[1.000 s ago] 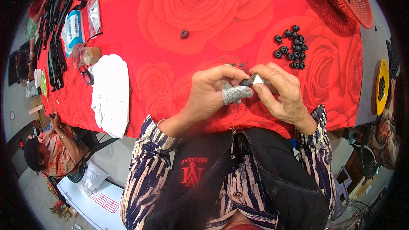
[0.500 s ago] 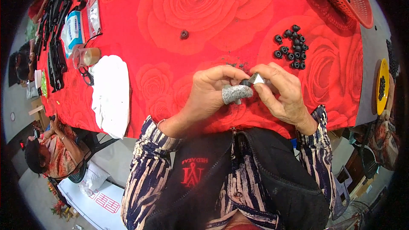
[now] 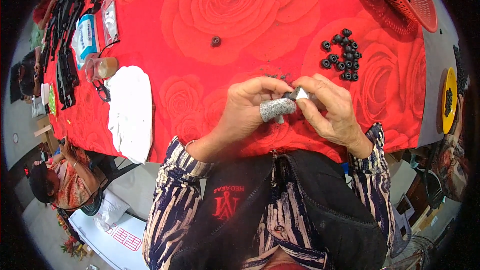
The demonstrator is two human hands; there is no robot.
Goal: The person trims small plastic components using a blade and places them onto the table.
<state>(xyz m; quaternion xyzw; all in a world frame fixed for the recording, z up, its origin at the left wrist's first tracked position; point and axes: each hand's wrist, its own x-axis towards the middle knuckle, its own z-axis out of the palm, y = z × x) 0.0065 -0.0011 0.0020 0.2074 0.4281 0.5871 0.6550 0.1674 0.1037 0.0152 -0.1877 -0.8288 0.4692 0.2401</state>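
Between the thumb and finger of my left hand (image 3: 241, 106) is a small black rubber-looking part (image 3: 288, 96), mostly hidden by the fingers. A grey speckled finger sleeve (image 3: 276, 110) covers that thumb. My right hand (image 3: 327, 107) pinches a small shiny metal blade (image 3: 299, 93), its edge up against the black part. Dark crumbs (image 3: 281, 77) lie on the cloth just beyond my fingertips. Several round black parts (image 3: 348, 55) are grouped to the right, farther off. One lone black part (image 3: 216, 41) rests on the cloth past my left hand.
A red rose-patterned cloth (image 3: 200, 15) covers the table. At the left are a white cloth (image 3: 131, 115), a cup (image 3: 106, 67), a blue-and-white packet (image 3: 87, 37) and long black strips (image 3: 65, 65). A red basket (image 3: 424, 5) stands far right, near a yellow plate (image 3: 452, 85). Another person (image 3: 70, 172) sits left.
My hands stay in nearly the same place. The metal blade and black part have shifted slightly in my fingers, and the left thumb has moved up a little.
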